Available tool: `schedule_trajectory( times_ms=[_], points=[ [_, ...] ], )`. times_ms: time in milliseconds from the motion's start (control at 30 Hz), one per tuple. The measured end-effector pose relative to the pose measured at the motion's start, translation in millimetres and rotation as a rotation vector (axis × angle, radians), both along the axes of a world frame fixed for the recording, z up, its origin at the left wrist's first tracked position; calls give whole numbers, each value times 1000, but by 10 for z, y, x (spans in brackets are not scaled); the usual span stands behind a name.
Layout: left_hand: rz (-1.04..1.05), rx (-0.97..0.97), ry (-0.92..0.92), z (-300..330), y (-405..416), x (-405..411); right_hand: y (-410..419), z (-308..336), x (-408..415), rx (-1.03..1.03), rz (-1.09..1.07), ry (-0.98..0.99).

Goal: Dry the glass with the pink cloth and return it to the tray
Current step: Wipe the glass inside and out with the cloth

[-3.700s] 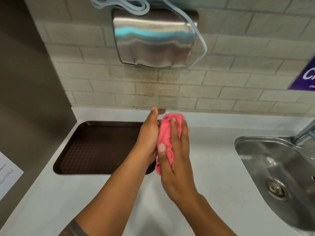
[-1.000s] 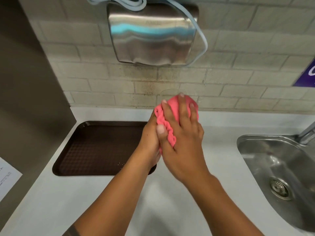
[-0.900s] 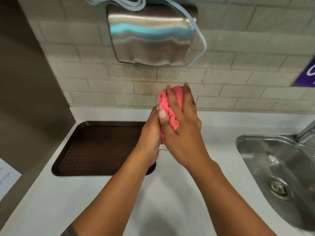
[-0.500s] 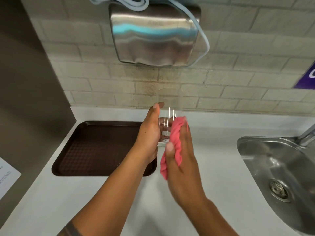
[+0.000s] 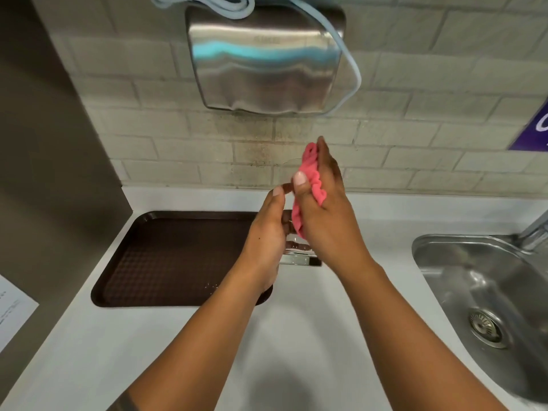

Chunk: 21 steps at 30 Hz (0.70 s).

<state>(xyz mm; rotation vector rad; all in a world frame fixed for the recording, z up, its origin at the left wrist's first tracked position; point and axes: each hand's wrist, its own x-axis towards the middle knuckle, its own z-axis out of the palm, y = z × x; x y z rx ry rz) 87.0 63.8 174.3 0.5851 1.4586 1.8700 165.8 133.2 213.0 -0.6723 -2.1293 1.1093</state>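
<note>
Now the right hand [image 5: 329, 221] has travelled back up the glass [image 5: 292, 247]: half a second ago it lay low beside the base with the cloth [image 5: 308, 185] trailing downward, and the clear wall showed between the hands. At present the cloth covers the upper wall and rim. The stroke has run down and up again, so wiping is judged to be in progress, with the return to the tray [image 5: 166, 256] not yet begun.

Left hand [image 5: 267, 232]: fingers wrapped around the lower body of the glass, thumb up, forearm rising from lower left. The grip has stayed at the same height.

Right hand: fingers extended and pointing up, closed on the cloth, pressing it flat against the right side of the glass. Thumb lies across the cloth toward the left thumb.

Glass: upright, held clear of the desk [image 5: 311, 336], over the tray's right edge. Only its thick base and a faint rim line are visible.

Tray: on the desk, left of the hands, nothing standing on it.
</note>
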Motion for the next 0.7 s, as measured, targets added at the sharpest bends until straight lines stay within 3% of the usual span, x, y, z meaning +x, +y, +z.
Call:
schedule_trajectory(
  times_ms=[67, 333, 500, 633, 700],
  points=[
    [22, 3, -37, 4, -1, -46, -22, -48, 74, -190, 9, 22],
    [66, 64, -105, 40, 22, -152, -349, -532, 363, -565, 91, 154],
    [147, 10, -91, 42, 14, -41, -329, -555, 372, -431, 136, 187],
    [211, -66, 14, 81, 14, 32, -314, -617, 351, -294, 20, 184],
    [187, -58, -69, 132, -30, 63, -332, -646, 353, -203, -45, 159]
  ],
)
